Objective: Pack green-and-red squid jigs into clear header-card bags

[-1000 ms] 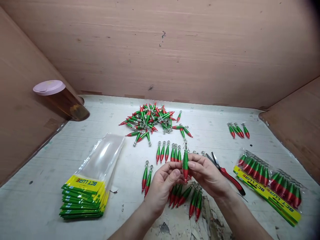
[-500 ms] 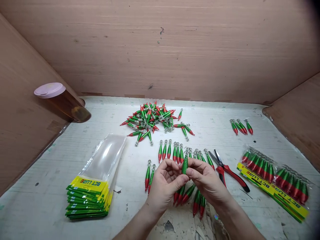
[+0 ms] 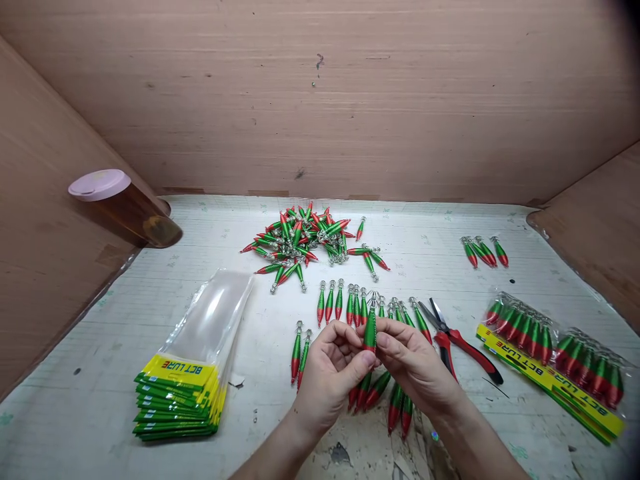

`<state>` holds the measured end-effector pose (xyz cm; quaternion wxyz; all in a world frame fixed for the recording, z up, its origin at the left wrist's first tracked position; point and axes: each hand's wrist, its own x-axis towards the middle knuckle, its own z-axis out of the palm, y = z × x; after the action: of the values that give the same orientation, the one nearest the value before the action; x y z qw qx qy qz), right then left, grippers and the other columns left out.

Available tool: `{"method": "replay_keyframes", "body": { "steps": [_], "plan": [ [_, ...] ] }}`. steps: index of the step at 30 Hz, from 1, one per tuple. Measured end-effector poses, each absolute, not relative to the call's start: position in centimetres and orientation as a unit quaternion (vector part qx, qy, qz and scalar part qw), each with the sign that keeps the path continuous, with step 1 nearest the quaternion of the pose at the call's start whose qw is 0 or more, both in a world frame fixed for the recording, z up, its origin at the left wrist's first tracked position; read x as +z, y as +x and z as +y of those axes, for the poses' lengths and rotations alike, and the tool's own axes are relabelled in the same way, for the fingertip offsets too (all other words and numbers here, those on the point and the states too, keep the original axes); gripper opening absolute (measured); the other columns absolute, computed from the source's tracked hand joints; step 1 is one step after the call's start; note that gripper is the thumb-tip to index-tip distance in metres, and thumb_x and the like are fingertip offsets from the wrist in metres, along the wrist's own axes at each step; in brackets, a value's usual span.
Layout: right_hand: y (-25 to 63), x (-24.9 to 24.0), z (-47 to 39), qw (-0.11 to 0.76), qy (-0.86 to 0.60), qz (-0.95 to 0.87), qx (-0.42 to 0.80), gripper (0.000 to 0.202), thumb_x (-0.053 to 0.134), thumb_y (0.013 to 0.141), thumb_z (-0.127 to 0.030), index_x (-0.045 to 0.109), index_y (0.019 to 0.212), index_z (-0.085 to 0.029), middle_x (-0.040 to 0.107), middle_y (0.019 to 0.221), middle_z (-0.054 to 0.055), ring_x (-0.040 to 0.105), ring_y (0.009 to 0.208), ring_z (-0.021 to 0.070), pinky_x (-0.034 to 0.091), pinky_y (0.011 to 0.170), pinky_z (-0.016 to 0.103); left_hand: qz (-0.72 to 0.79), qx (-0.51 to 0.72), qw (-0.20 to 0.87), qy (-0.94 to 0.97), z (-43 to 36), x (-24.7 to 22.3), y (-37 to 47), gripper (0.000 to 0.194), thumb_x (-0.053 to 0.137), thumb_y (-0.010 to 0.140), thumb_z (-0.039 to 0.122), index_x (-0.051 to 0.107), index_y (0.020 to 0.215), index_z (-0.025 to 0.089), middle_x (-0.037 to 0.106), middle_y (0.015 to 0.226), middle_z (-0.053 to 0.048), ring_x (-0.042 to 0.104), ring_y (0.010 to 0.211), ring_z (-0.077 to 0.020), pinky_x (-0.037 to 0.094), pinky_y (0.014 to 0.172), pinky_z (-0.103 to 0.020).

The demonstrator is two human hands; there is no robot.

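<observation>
The left hand (image 3: 327, 373) and the right hand (image 3: 417, 363) are coming together at the lower middle of the frame, both pinching 1 lure (image 3: 370, 328) between thumbs and fingers. The lure is pointing its hooks toward the top, its red end partly hiding behind the left thumb. More lures (image 3: 395, 403) are lying below, partly covered by the hands. Just above, a row (image 3: 339, 303) is lying across the center, and 2 lures (image 3: 295, 353) are lying beside the left hand. Pliers (image 3: 444, 328) are lying near the right hand, jaws parted. Farther out, a pile (image 3: 297, 233) of lures is occupying the upper middle, bags (image 3: 187, 373) are stacking up lower left, packs (image 3: 550, 373) are lying lower right, 4 lures (image 3: 501, 253) are lying above those, and a lidded cup (image 3: 117, 210) is showing at left.
</observation>
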<state>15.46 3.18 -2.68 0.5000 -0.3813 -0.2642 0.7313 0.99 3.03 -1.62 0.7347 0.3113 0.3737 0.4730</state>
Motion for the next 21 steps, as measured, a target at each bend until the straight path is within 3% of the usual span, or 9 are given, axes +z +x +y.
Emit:
{"method": "replay_keyframes", "body": {
  "steps": [3, 11, 16, 21],
  "plan": [
    [15.42, -2.73, 3.11, 0.506, -0.397, -0.247, 0.725, 0.018, 0.084, 0.068, -0.033, 0.074, 0.078, -0.020, 0.059, 0.067, -0.001, 0.049, 0.062, 0.0112, 0.044, 0.062, 0.023, 0.379, 0.477, 0.727, 0.318, 3.00, -1.75, 1.01, 0.028, 0.080, 0.070, 0.020, 0.052, 0.073, 0.017, 0.057, 0.071, 0.004, 0.058, 0.067, -0.0069, 0.050, 0.068, -0.018],
    [15.66, -2.75, 2.95, 0.501, -0.368, -0.296, 0.725, 0.013, 0.076, 0.078, -0.032, 0.071, 0.075, -0.020, 0.059, 0.072, -0.001, 0.049, 0.066, 0.0118, 0.042, 0.066, 0.024, 0.394, 0.483, 0.701, 0.347, 2.88, -2.02, 1.07, 0.028, 0.079, 0.070, 0.016, 0.050, 0.072, 0.017, 0.055, 0.076, 0.004, 0.055, 0.072, -0.0065, 0.047, 0.069, -0.017],
    [15.58, -2.29, 2.89, 0.494, -0.362, -0.322, 0.722, 0.013, 0.077, 0.077, -0.031, 0.073, 0.081, -0.019, 0.064, 0.084, 0.002, 0.056, 0.085, 0.0153, 0.043, 0.080, 0.025, 0.397, 0.490, 0.681, 0.373, 2.64, -2.14, 1.11, 0.026, 0.077, 0.072, 0.016, 0.051, 0.074, 0.018, 0.055, 0.078, 0.004, 0.055, 0.077, -0.0087, 0.047, 0.073, -0.019],
    [15.67, -2.49, 2.69, 0.498, -0.359, -0.323, 0.720, 0.012, 0.074, 0.080, -0.030, 0.072, 0.078, -0.019, 0.058, 0.076, -0.001, 0.053, 0.077, 0.0119, 0.044, 0.076, 0.022, 0.399, 0.495, 0.670, 0.382, 2.53, -2.06, 1.11, 0.026, 0.077, 0.072, 0.016, 0.052, 0.073, 0.018, 0.057, 0.077, 0.003, 0.057, 0.077, -0.0087, 0.047, 0.072, -0.018]
  ]
}}
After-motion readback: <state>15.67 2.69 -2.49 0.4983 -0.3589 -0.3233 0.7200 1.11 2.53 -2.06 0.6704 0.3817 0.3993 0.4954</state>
